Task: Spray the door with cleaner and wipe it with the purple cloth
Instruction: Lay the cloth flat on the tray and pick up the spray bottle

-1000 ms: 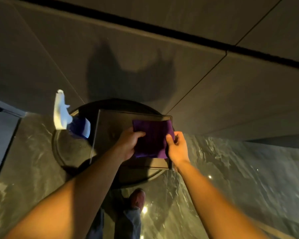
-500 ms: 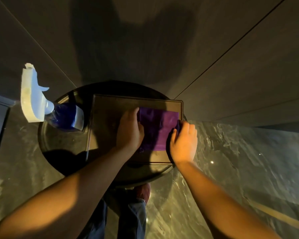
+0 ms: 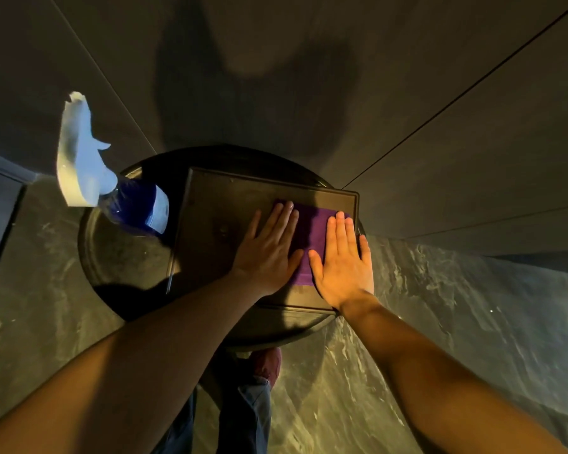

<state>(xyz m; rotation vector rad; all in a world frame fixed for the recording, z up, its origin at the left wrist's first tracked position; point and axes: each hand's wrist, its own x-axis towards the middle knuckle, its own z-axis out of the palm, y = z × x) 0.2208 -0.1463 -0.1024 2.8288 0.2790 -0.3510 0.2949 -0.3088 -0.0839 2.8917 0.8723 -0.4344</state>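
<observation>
Both hands lie flat, palms down, fingers spread and extended: the left hand (image 3: 269, 253) covers the near-left part of the purple cloth (image 3: 312, 237), and the right hand (image 3: 343, 260) presses its right part, thumbs nearly meeting over the fabric. Forearms reach in from the near edge. That cloth lies spread on a dark rectangular tray (image 3: 223, 204), toward its right edge, and the tray sits on a round black table (image 3: 112, 253). At the table's far-left edge stands the spray bottle (image 3: 128, 201), blue with a white trigger head, apart from both hands. Grey wall panels (image 3: 407, 77) rise just behind the table.
</observation>
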